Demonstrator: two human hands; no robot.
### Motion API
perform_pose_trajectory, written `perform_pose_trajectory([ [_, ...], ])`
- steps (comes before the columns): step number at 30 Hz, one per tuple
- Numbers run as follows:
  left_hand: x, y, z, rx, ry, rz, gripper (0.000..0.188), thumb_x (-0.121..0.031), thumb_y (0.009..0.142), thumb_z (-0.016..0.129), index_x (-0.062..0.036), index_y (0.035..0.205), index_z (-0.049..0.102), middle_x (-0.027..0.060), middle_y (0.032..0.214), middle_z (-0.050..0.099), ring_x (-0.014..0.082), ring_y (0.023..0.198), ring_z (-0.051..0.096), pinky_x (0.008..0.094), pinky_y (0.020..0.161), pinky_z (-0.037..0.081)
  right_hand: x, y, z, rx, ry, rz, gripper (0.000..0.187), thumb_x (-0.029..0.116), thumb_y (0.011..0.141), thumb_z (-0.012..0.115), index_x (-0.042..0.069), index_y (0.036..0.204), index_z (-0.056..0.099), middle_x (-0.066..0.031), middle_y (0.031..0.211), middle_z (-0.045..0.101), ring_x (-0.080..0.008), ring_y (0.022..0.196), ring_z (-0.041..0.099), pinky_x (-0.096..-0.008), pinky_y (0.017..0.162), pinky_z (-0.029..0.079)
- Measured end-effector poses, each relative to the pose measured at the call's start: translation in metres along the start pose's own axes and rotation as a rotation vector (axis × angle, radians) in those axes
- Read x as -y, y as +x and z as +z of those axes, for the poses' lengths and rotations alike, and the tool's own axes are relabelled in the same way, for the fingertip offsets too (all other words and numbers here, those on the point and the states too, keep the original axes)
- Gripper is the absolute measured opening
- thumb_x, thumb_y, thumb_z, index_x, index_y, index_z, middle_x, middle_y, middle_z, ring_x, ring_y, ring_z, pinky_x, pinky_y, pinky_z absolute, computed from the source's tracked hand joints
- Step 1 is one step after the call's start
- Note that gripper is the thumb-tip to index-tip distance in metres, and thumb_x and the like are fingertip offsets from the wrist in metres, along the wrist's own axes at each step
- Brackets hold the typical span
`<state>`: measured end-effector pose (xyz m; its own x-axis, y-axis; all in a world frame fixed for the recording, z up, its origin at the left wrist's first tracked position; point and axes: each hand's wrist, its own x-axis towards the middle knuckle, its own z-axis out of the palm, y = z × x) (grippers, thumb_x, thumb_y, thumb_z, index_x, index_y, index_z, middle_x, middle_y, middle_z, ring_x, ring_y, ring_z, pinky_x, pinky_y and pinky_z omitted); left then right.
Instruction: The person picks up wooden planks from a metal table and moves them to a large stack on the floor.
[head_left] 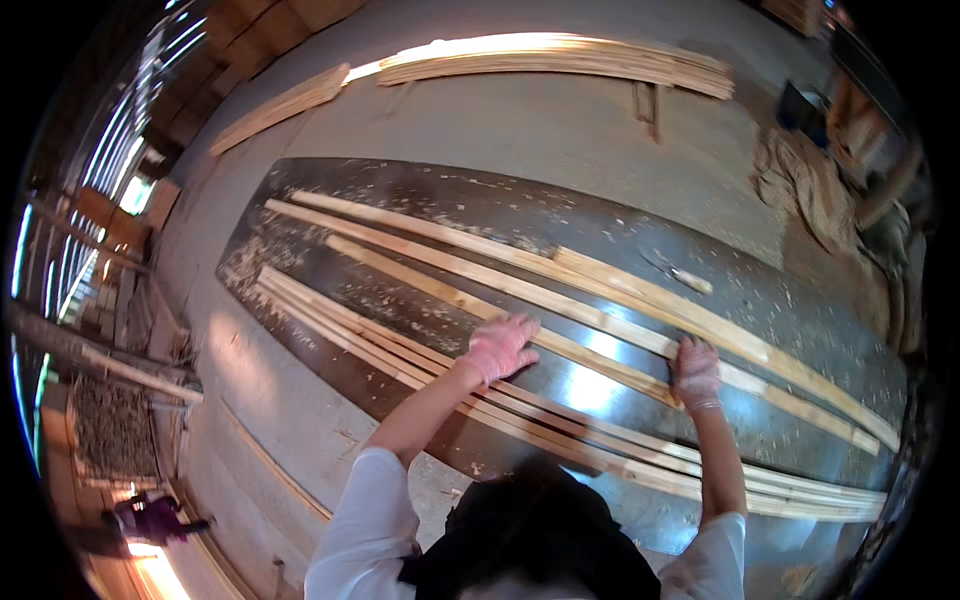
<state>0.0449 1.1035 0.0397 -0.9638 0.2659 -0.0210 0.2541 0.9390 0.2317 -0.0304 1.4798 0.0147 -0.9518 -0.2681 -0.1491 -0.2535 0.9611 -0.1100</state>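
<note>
My left hand [500, 349], in a thin pinkish glove, holds a narrow wooden strip [415, 288], with fingers and thumb on either side of it. My right hand [697, 374], gloved alike, is closed over a longer pale wooden strip [600, 318]; its thumb side is by the right end of the left hand's strip. Beyond my hands lie a long strip [440, 232] and a wider board [720, 323]. Nearer to me, several thin strips [570, 425] lie side by side under my forearms. All rest on a dark, shiny tabletop [600, 225].
Wood shavings [265, 245] litter the table's left end. A tool with a pale handle [692, 281] lies at the far right. Beyond the table, stacked boards [550, 60] stand on supports. Brown sacking [805, 190] lies at right. Another person [155, 522] is at lower left.
</note>
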Motion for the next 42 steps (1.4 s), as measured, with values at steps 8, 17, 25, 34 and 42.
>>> perform_pose_trajectory([
  [8, 0.12, 0.05, -0.037, 0.376, 0.15, -0.184, 0.037, -0.025, 0.081, 0.067, -0.0105, 0.115, 0.063, 0.0144, 0.116, 0.062, 0.0337, 0.109, 0.058, 0.0463, 0.097, 0.045, -0.003, -0.043, -0.05, -0.075, 0.012, -0.236, 0.025, 0.036, 0.079, 0.07, 0.014, 0.087, 0.062, -0.0072, 0.079, 0.056, -0.0276, 0.08, 0.059, -0.0424, 0.072, 0.047],
  [17, 0.153, 0.01, -0.044, 0.38, -0.79, -0.278, 0.025, -0.023, 0.076, 0.075, -0.006, 0.093, 0.071, 0.0023, 0.078, 0.068, 0.0111, 0.071, 0.062, 0.0278, 0.068, 0.05, -0.026, -0.072, -0.049, 0.245, 0.206, -0.032, 0.042, 0.046, 0.089, 0.055, 0.015, 0.114, 0.066, -0.0127, 0.106, 0.067, -0.0307, 0.105, 0.062, -0.0403, 0.091, 0.049],
  [25, 0.102, 0.001, -0.013, 0.507, -0.159, -0.311, 0.046, -0.052, 0.075, 0.072, -0.0069, 0.083, 0.074, 0.0096, 0.071, 0.068, 0.0234, 0.065, 0.064, 0.0369, 0.062, 0.05, -0.041, -0.083, -0.049, 0.074, 0.214, 0.01, 0.038, 0.043, 0.091, 0.056, 0.015, 0.115, 0.065, -0.0107, 0.109, 0.067, -0.0297, 0.105, 0.062, -0.0414, 0.091, 0.049],
  [34, 0.01, 0.004, -0.013, 0.418, 0.31, -0.005, 0.056, -0.046, 0.066, 0.079, -0.008, 0.104, 0.066, 0.0135, 0.105, 0.066, 0.0313, 0.104, 0.06, 0.0435, 0.094, 0.045, -0.042, 0.116, -0.033, -0.155, 0.002, 0.091, 0.032, 0.018, 0.085, 0.063, 0.011, 0.116, 0.063, -0.0091, 0.112, 0.066, -0.0256, 0.104, 0.065, -0.0386, 0.086, 0.052],
  [42, -0.078, 0.024, 0.029, 0.396, 0.327, 0.026, 0.049, -0.044, 0.073, 0.078, -0.0126, 0.108, 0.064, 0.0104, 0.107, 0.064, 0.0305, 0.108, 0.059, 0.0445, 0.093, 0.045, -0.022, 0.099, -0.058, -0.041, 0.365, 0.253, 0.034, 0.024, 0.091, 0.056, 0.012, 0.123, 0.062, -0.0143, 0.119, 0.066, -0.0281, 0.108, 0.065, -0.04, 0.089, 0.051],
])
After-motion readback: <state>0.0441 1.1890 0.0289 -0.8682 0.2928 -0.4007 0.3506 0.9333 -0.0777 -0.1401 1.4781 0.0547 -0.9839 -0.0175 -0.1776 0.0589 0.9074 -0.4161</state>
